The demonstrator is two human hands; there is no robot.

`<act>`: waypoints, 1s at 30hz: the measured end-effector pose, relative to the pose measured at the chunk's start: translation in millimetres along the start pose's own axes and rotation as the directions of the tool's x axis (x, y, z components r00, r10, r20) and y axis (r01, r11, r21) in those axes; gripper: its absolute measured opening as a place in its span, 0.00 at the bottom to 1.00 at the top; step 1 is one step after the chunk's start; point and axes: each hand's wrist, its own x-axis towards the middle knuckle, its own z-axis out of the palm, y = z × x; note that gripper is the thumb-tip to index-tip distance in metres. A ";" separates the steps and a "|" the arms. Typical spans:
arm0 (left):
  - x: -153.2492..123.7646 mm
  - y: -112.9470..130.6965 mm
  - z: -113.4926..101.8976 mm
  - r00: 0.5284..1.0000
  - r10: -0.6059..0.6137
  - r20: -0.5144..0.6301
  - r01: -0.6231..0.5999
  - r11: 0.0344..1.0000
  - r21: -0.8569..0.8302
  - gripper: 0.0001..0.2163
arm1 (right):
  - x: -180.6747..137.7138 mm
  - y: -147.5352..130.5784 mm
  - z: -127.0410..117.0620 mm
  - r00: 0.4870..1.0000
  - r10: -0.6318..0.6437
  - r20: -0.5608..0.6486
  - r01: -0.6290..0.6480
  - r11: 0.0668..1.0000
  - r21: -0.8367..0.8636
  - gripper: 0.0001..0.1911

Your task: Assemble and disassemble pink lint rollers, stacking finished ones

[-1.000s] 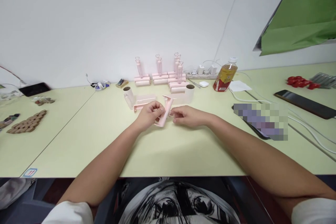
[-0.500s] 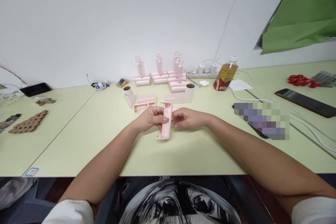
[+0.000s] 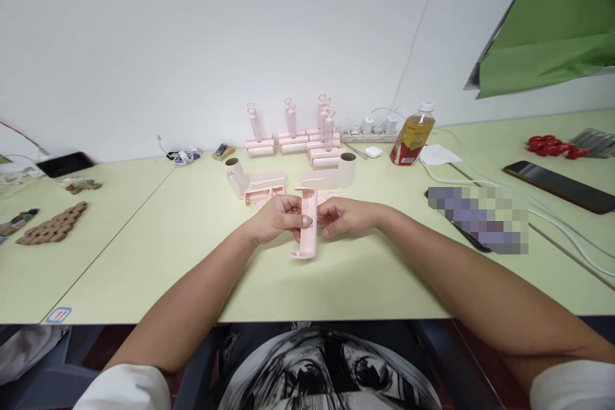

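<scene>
A pale pink plastic lint roller housing (image 3: 310, 240), long and curved with a lip at each end, is held upright above the table. My left hand (image 3: 281, 218) grips it from the left, thumb across its inner face. On the other side my right hand (image 3: 343, 214) is closed, its bent fingertips against the middle of the housing; whether they pinch a small part there is hidden. Behind the hands lie another open pink housing (image 3: 264, 195) and a clear cover (image 3: 319, 178). White sticky rolls with cardboard cores (image 3: 346, 172) stand on both sides.
Several assembled pink lint rollers (image 3: 324, 157) stand along the wall. To their right are a power strip (image 3: 369, 137) and a drink bottle (image 3: 412, 138). Phones (image 3: 560, 186) and white cables lie at right. Brown blocks (image 3: 54, 224) are on the left.
The housing has shifted slightly to the right and turned a little more upright. Both hands keep nearly the same hold and place.
</scene>
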 end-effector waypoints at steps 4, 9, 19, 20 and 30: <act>0.2 2.6 7.6 0.999 0.016 -0.034 -0.017 1.000 -0.024 0.19 | -0.8 0.4 -2.2 1.000 -0.014 0.022 0.012 0.998 0.061 0.13; -1.2 5.1 12.4 0.998 0.021 -0.053 -0.023 0.999 -0.043 0.20 | -0.9 3.0 -4.8 0.998 -0.031 0.061 0.022 0.990 0.137 0.16; 0.6 -5.1 22.4 0.987 0.157 -0.032 -0.160 0.971 -0.179 0.19 | -0.2 -3.6 -8.3 0.997 -0.012 0.070 0.002 0.990 0.144 0.06; -1.4 -3.4 22.3 0.984 0.172 -0.049 -0.178 0.966 -0.188 0.18 | -0.9 -2.2 -10.1 0.999 0.024 0.032 -0.027 0.994 0.102 0.06; -10.6 14.9 -6.0 0.954 0.167 -0.250 -0.166 0.986 0.026 0.18 | -4.0 0.8 -22.7 0.814 0.067 -0.577 -0.102 0.994 -0.028 0.07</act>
